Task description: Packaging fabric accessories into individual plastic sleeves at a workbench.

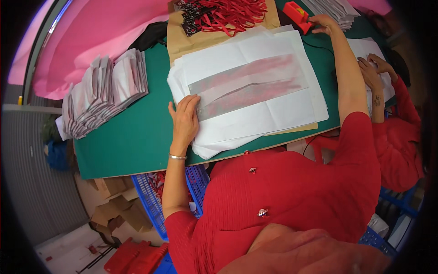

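Note:
My left hand (185, 119) lies flat at the left edge of a clear plastic sleeve (248, 87), its fingers resting on the sleeve's corner. Pinkish-red patches show through the sleeve, which is spread over a stack of large white sheets (237, 132). At the far right, my right hand (323, 23) reaches to a red tape dispenser (296, 14) holding a yellow-cored roll. Its fingers are bent and apart beside the dispenser's near end; whether they touch the tape is too small to tell.
Folded packets (107, 89) stand in rows on the green table (157, 102), left. Red lanyards (237, 16) with black cards lie on brown paper (178, 39) at the back. A co-worker's hands (374, 71) are at the right. Blue baskets (150, 201) stand below the table edge.

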The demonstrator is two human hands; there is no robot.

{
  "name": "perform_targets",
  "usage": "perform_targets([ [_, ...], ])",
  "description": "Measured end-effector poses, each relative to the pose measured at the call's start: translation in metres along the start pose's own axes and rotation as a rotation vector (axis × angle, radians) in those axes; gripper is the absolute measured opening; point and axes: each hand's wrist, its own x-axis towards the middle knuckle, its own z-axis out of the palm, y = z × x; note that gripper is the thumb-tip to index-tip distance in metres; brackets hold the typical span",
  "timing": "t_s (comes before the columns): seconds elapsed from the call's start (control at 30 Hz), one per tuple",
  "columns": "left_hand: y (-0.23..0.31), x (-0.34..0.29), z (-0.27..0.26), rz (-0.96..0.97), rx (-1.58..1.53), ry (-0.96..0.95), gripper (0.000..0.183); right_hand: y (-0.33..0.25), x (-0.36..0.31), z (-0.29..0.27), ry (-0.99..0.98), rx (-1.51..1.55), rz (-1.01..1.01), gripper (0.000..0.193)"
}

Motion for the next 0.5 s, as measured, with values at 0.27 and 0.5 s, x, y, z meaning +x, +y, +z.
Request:
perform_targets([
  [0.27, -0.004, -0.001, 0.001, -0.026, 0.0, -0.005, 0.034, 0.049, 0.006, -0.003, -0.247, 0.669, -0.333, 0.019],
  [0.5, -0.006, 0.003, 0.0, -0.033, -0.024, -0.014, 0.033, 0.066, 0.036, -0.004, 0.009, 0.8, -0.059, 0.014],
])
